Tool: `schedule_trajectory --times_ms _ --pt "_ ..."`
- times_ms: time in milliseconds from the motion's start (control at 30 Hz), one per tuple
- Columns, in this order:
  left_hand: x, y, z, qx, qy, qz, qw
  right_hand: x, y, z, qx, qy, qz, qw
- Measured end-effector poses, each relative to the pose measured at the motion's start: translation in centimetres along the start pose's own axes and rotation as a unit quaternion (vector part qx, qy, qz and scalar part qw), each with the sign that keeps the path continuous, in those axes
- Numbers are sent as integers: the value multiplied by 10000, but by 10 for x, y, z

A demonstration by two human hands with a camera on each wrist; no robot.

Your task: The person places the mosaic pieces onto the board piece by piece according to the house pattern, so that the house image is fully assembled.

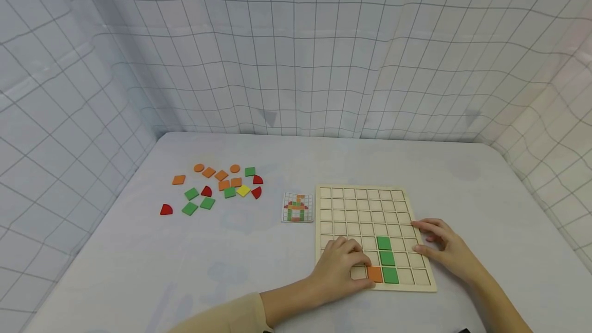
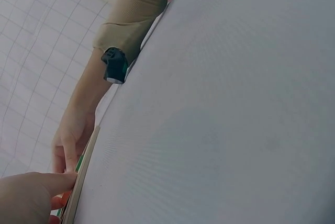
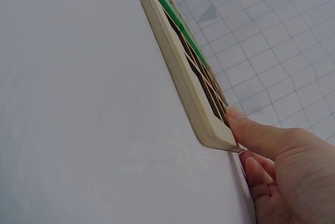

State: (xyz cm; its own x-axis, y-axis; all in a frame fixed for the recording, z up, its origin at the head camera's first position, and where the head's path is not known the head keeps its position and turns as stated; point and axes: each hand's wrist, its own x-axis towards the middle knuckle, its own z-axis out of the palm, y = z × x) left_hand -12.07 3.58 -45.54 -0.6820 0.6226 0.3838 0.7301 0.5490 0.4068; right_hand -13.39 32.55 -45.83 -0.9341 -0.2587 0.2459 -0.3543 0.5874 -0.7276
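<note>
One orange square tile (image 1: 375, 275) is pinched by the left hand (image 1: 339, 270) in the bottom row of the pale wooden grid board (image 1: 352, 216), steadied by the right hand (image 1: 444, 248), three green square tiles (image 1: 387, 258) placed, loose multicoloured flat tiles (image 1: 229, 192) left unplaced.

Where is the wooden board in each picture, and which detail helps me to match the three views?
Head: the board lies low, right of centre, seen from above.
Left wrist: the board is a thin strip at lower left, nearly edge-on.
Right wrist: the board slants from the top edge down to right of centre.
Shared landmark: green tiles on the board.
</note>
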Motion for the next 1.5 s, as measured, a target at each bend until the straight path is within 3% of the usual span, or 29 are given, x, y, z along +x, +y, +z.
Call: schedule_trajectory --times_ms 333,867,1033,1200,1400,1500 --pt "0 -1 0 -110 -103 -104 9998 0 0 0 -78 9 -127 9999" --pt "0 -2 2 -59 141 117 9998 0 -1 1 -163 64 -66 9998" --pt "3 -6 -5 -409 38 -28 9992 0 -3 1 -145 45 -80 9999" --pt "11 -27 -30 -723 129 -327 9968 -1 -3 0 -144 42 -99 9998" --pt "7 -77 -67 -350 676 -512 9958 -1 -2 1 -97 39 -63 9999" --pt "-1 -104 -83 -162 961 -783 9922 -1 -1 1 -115 44 -33 9999"
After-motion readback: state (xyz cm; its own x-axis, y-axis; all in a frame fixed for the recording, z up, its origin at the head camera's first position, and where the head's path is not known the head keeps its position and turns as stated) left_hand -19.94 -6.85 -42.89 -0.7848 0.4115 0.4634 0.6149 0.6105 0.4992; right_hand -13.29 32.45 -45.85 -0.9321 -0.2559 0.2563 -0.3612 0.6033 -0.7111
